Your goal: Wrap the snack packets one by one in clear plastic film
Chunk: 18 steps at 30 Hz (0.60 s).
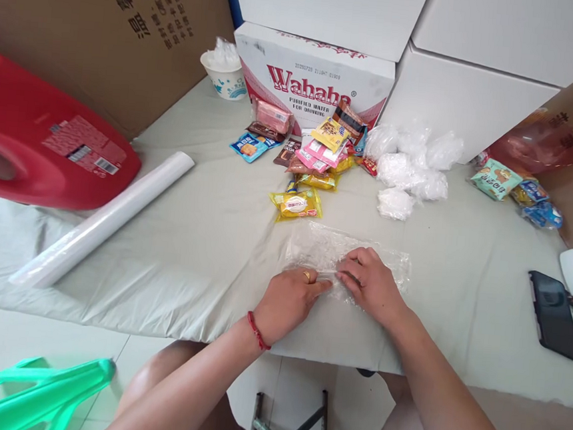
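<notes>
A thin clear plastic bag (309, 244) lies flattened and wrinkled near the table's front edge. My left hand (291, 302), wearing a ring and a red cord bracelet, has its fingers closed at the near side of the plastic. Close to its fingertips, my right hand (373, 283) grips the same plastic with bent fingers and thumb. Just beyond the bag sits a yellow snack packet (297, 204), in front of a heap of small wrapped snacks (322, 152). Several bundled clear plastic bags (403, 168) are piled to the right of the heap.
Behind the snacks stands a Wahaha water carton (318, 77), with a paper cup (223, 75) beside it. A red jug (47, 134) and a white plastic roll (110, 216) are at left. More snack packets (497, 180) and a phone (556, 315) lie at right.
</notes>
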Each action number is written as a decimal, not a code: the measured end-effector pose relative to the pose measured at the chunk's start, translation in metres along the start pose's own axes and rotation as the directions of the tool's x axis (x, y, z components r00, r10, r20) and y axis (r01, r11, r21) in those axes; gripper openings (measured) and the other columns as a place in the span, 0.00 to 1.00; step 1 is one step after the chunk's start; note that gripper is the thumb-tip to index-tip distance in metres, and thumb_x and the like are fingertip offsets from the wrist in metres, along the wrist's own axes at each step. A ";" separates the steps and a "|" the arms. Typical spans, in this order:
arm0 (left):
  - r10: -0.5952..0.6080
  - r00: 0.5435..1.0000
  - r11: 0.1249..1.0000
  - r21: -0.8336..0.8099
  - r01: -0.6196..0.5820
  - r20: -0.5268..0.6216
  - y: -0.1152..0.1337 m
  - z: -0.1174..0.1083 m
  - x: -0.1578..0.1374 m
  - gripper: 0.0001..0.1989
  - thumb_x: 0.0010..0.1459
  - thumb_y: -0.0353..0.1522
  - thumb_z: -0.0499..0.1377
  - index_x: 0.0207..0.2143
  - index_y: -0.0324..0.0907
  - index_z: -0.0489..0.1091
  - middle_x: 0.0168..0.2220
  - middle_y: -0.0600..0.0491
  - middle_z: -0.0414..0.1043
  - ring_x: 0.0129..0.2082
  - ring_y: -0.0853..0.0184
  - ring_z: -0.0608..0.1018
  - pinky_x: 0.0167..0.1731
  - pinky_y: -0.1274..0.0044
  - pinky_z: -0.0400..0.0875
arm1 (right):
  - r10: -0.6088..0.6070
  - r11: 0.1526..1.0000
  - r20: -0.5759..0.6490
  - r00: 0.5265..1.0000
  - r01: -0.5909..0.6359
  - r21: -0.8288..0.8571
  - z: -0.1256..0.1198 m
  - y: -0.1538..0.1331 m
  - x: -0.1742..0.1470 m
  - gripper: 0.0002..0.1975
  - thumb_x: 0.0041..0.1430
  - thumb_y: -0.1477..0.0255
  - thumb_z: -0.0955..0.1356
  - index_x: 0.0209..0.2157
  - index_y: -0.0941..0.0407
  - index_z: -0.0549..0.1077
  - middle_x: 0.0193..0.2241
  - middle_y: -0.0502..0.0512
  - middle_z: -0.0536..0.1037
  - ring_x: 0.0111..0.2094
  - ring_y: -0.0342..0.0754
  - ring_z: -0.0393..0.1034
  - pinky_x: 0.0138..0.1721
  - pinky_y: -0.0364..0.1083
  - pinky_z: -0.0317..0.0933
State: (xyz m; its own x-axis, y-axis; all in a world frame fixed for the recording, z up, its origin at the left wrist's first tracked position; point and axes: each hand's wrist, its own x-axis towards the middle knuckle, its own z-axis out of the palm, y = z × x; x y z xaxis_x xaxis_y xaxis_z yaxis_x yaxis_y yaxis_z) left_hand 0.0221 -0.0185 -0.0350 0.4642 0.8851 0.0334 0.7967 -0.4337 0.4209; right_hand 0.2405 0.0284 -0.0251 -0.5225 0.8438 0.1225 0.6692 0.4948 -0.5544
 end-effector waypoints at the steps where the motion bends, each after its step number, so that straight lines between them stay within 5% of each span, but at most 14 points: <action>1: 0.006 1.000 1.000 -0.020 -0.006 0.002 -0.002 -0.002 0.001 0.18 0.69 0.30 0.50 0.49 0.52 0.79 0.30 0.53 0.71 0.31 0.64 0.73 0.29 0.74 0.62 | 0.000 1.000 -0.032 0.999 0.001 0.016 -0.001 0.000 0.002 0.08 0.69 0.70 0.66 0.39 0.51 0.78 0.41 0.58 0.76 0.44 0.54 0.67 0.41 0.52 0.66; 6: 0.080 0.996 0.974 -0.211 -0.083 -0.024 -0.023 -0.016 0.006 0.19 0.64 0.24 0.53 0.41 0.51 0.82 0.32 0.51 0.72 0.35 0.62 0.72 0.36 0.72 0.68 | 0.168 0.938 -0.136 0.976 -0.116 0.326 -0.022 0.007 0.003 0.08 0.66 0.63 0.69 0.35 0.51 0.78 0.39 0.56 0.76 0.41 0.52 0.71 0.44 0.52 0.67; 10: -0.109 0.986 0.961 -0.267 0.073 -0.124 -0.037 -0.024 0.012 0.19 0.57 0.20 0.54 0.31 0.47 0.82 0.34 0.49 0.73 0.38 0.60 0.71 0.38 0.70 0.71 | 0.430 0.657 0.082 0.899 -0.374 0.655 -0.033 0.008 0.000 0.16 0.60 0.54 0.73 0.33 0.53 0.74 0.26 0.50 0.73 0.25 0.44 0.67 0.26 0.44 0.64; 14: -0.398 0.860 0.904 -0.294 0.310 -0.320 -0.032 -0.027 0.018 0.18 0.53 0.21 0.55 0.33 0.45 0.82 0.35 0.48 0.71 0.39 0.58 0.70 0.42 0.64 0.73 | 0.522 0.409 0.199 0.829 -0.448 0.795 -0.018 -0.008 0.001 0.21 0.55 0.52 0.75 0.30 0.54 0.71 0.20 0.46 0.70 0.21 0.42 0.64 0.21 0.41 0.61; 18: -0.490 0.662 0.866 -0.406 0.293 -0.567 -0.016 -0.033 0.020 0.16 0.53 0.22 0.55 0.35 0.45 0.81 0.39 0.48 0.69 0.43 0.58 0.71 0.46 0.65 0.71 | 0.554 0.390 0.141 0.821 -0.405 0.827 0.002 -0.027 0.001 0.19 0.57 0.53 0.74 0.31 0.54 0.70 0.27 0.48 0.74 0.23 0.42 0.69 0.23 0.43 0.66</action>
State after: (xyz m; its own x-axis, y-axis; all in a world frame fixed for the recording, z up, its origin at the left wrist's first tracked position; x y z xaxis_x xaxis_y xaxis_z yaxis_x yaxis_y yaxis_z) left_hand 0.0055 0.0114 -0.0111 -0.3026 0.8941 0.3302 0.6683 -0.0479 0.7423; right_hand 0.2210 0.0154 -0.0123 -0.1330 0.9371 -0.3226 0.0359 -0.3207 -0.9465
